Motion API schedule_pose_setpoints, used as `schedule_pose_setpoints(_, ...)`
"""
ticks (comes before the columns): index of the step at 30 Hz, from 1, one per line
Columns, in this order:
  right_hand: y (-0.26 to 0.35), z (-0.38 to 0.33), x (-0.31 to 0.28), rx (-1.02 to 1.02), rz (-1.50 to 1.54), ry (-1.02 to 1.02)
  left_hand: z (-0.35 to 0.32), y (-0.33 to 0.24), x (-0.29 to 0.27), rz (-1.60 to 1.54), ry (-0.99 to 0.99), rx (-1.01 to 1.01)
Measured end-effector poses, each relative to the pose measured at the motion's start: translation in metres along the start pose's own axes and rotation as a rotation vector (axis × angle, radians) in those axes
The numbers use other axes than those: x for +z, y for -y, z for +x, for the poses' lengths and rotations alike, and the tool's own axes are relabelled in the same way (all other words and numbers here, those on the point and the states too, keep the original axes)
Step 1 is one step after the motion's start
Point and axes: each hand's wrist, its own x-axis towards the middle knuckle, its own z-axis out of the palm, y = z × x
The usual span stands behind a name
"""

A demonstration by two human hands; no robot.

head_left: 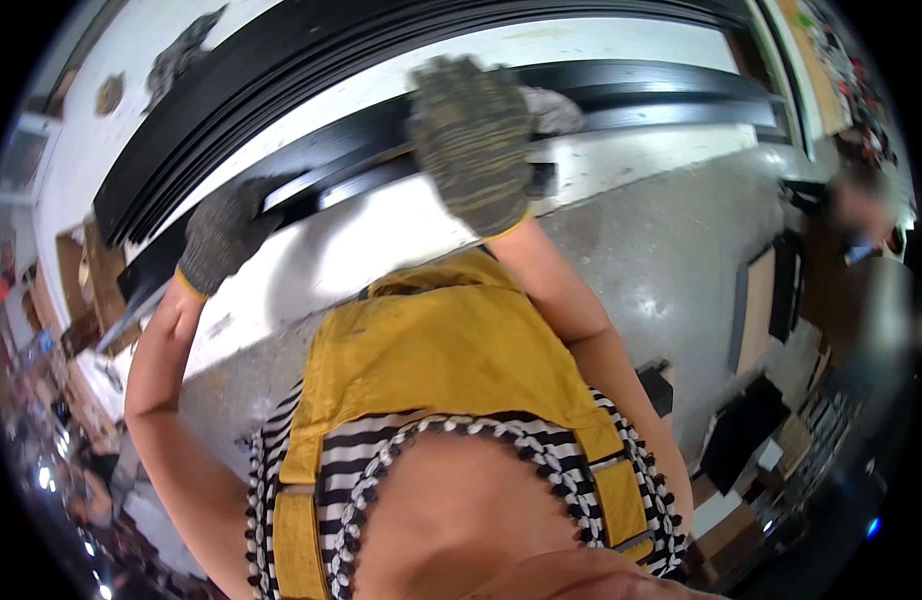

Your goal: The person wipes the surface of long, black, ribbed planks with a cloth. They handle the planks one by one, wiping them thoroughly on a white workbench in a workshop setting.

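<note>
My left hand (224, 236), in a dark grey knitted glove with a yellow cuff, is closed around the near edge of a long, glossy black strip (636, 78) toward its left end. Farther right, my right hand (473, 148), gloved alike, is over the same strip with its back up and slightly blurred. A crumpled light grey rag (553, 111) sticks out from its right side; the fingers over it are partly hidden. The strip lies lengthwise on a white tabletop (356, 240). Just right of my right wrist is a small black piece (543, 180).
Several long black strips (311, 65) lie side by side along the table's far side. A dark crumpled cloth (184, 58) and a tape roll (109, 95) are at the far left. Cardboard boxes (91, 270) stand left; another person (861, 215) and panels (766, 300) are on the right.
</note>
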Motion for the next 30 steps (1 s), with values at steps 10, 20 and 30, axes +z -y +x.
schedule_pose_setpoints(10,-0.162,0.007,-0.028,-0.018,-0.207,0.059,-0.084,0.075,-0.006,0.129,0.055,-0.390)
schedule_pose_setpoints(20,0.068,0.017,0.015,-0.364,0.341,-0.030,-0.078,0.069,0.003,0.166,0.084,-0.459)
schedule_pose_setpoints(30,0.112,0.052,-0.015,-0.620,0.440,0.126,-0.078,0.053,0.003,0.157,0.006,-0.267)
